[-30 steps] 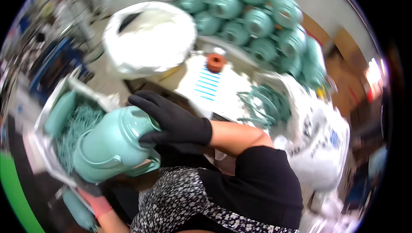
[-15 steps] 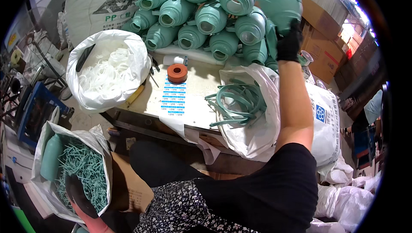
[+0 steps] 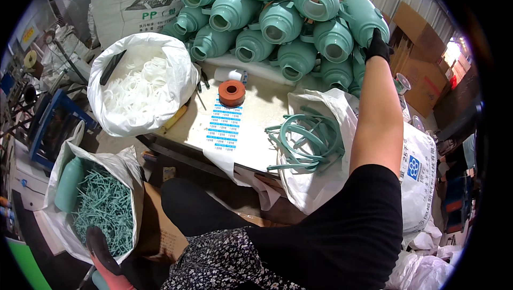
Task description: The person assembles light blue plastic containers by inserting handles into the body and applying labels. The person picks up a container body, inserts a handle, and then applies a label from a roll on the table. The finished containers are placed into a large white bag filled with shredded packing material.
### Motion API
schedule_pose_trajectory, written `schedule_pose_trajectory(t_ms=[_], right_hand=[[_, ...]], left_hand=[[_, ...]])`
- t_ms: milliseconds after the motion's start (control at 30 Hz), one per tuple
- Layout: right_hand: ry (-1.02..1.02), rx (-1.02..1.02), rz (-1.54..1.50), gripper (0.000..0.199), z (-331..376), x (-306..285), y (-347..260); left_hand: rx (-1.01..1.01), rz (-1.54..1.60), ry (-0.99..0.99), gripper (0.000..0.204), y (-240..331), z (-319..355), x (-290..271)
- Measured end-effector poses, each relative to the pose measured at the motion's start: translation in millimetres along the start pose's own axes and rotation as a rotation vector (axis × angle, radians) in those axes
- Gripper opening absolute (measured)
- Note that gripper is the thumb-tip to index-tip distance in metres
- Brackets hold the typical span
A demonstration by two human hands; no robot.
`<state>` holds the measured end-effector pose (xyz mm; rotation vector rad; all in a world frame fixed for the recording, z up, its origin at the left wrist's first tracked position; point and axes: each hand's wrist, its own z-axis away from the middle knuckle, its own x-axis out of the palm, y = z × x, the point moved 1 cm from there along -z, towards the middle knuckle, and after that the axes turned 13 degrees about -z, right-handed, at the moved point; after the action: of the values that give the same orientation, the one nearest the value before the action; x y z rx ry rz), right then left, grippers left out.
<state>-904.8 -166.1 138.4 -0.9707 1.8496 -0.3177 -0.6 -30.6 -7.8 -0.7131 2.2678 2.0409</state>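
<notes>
Far right, my right hand (image 3: 379,49) in a black glove reaches up to a pale green thermos shell (image 3: 364,16). Its fingers are closed at the shell's mouth and partly hidden. That shell lies at the right end of a stack of similar hollow green shells (image 3: 281,21) with open mouths facing me. At lower left my left hand (image 3: 102,250), in a black and pink glove, has stretched fingers and holds nothing visible. It is over the near edge of a white sack (image 3: 140,204) containing small green plastic sticks (image 3: 107,204) and a green bottle-shaped piece (image 3: 70,184).
A worktable (image 3: 256,129) bears a brown tape roll (image 3: 231,93) and a sheet of blue-white labels (image 3: 224,124). White rings (image 3: 140,91) fill a sack at left; green straps (image 3: 307,139) fill another at right. Cardboard boxes (image 3: 422,71) stand behind.
The thermos shell in my right hand has come down onto the right end of the stack. My left hand stays low by the sack of sticks. The view has shifted slightly.
</notes>
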Motion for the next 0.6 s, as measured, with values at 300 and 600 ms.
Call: schedule_pose_trajectory(t_ms=[300, 600], right_hand=[[0.186, 0.091, -0.303, 0.063, 8.2, -9.0, 14.8], [0.485, -0.595, -0.282, 0.052, 70.5, -12.3, -43.1]], left_hand=[[-0.099, 0.083, 0.027, 0.055, -23.4, -11.3, -2.8], [-0.172, 0.147, 0.201, 0.056, -72.1, -20.0, -43.2]])
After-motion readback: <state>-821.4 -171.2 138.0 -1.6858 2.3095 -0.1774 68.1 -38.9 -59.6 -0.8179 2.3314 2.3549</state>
